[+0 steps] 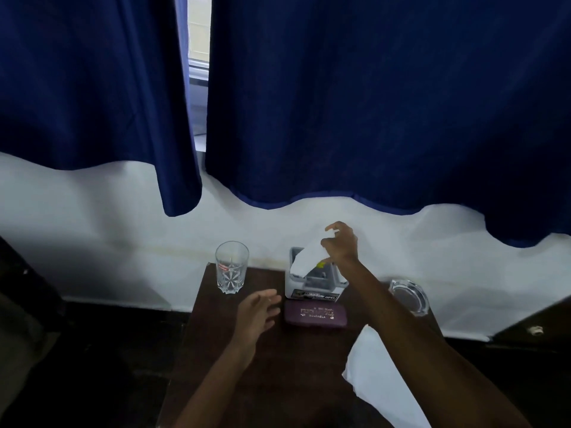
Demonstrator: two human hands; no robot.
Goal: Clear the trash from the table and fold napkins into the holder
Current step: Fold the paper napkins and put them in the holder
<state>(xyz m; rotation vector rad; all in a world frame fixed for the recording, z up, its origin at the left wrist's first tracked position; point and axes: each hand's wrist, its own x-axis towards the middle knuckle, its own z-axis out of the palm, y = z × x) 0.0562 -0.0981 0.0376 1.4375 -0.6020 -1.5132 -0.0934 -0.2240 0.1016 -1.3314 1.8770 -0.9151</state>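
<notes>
A grey napkin holder [296, 288] stands at the far middle of the small dark table [278, 366]. My right hand [340, 245] is above it and pinches a folded white napkin [307, 257], whose lower end sits in the holder's left side. My left hand [256, 313] hovers over the table left of the holder, fingers spread and relaxed, holding nothing. Another white napkin [374, 375] lies flat on the table's near right, partly under my right forearm.
An empty drinking glass [231, 267] stands at the table's far left corner. A glass ashtray [409, 296] sits at the far right. A maroon case [315, 315] lies just in front of the holder. Blue curtains [370, 103] hang behind against a white wall.
</notes>
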